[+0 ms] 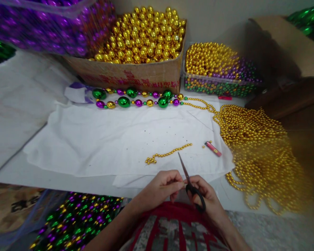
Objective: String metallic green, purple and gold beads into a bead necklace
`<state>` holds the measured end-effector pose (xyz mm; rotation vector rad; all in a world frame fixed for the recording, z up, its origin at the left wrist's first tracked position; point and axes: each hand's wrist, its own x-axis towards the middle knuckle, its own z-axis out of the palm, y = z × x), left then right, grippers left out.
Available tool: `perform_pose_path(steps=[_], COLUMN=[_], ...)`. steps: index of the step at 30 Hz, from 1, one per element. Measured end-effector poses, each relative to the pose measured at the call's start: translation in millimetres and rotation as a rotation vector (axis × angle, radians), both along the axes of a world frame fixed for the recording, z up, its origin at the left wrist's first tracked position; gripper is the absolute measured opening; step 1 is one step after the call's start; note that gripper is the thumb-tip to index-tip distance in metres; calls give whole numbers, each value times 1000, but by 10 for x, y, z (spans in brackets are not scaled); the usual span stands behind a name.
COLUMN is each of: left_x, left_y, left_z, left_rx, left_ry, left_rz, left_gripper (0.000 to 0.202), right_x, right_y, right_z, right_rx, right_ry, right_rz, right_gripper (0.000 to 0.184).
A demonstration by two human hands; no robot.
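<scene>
My right hand (205, 195) is closed around the black handles of a pair of scissors (192, 190). The blades point up and away over the white cloth (102, 139). Beside it, my left hand (166, 186) is closed in a pinch, fingertips almost meeting those of the right; whatever lies between them is too small to make out. Just beyond the hands lies a short strand of gold beads (170, 152). A red lighter (213, 149) rests to its right with a couple of loose gold beads. Farther back stretches a necklace of green, purple and gold beads (124, 101).
Gold bead strands (256, 146) are heaped at the right. Along the back stand a cardboard box (136, 78) of gold beads, a clear tub (219, 82) of mixed beads and a container of purple beads (42, 28). Mixed beads (78, 216) lie below the table edge.
</scene>
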<state>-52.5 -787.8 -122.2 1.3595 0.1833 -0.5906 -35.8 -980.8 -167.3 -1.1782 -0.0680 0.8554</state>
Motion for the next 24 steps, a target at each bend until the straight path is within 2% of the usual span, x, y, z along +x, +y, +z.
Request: perform_pose_path(steps=[2,5,7,9,11,13,16,19,22,24], left_x=[2,40,91,152,207,239,241,224,225,238], left_y=[-37,13,103,206,299,372,448,482,460,417], left_z=[-19,-65,-73,-38,32,108,168,163,149,155], left_rx=[36,93,129,181,248,305,374,426,440,435], left_ry=[8,2,-20,-66,-121,-165,-203,-220,-224,-225], left_rz=[-16,16,45,83,123,146,144,134,126,120], left_gripper=[18,20,20,19,18,19,22,23,23,22], right_x=[50,138,192,243,292,338,399,481,631,770], right_y=[-116,-451,-683,-830,-863,-810,-701,-673,-661,-585], right_z=[-12,-36,-62,-95,-129,-146,-106,17,142,158], right_rx=[-105,-489,-735,-923,-1090,-1227,-1309,-1304,-1287,-1292], right_ry=[-94,-412,-702,-951,-1086,-1107,-1030,-992,-1019,-1058], right_rz=[-46,-24,70,176,277,375,495,531,489,401], right_gripper=[48,29,22,24,27,30,31,29,21,19])
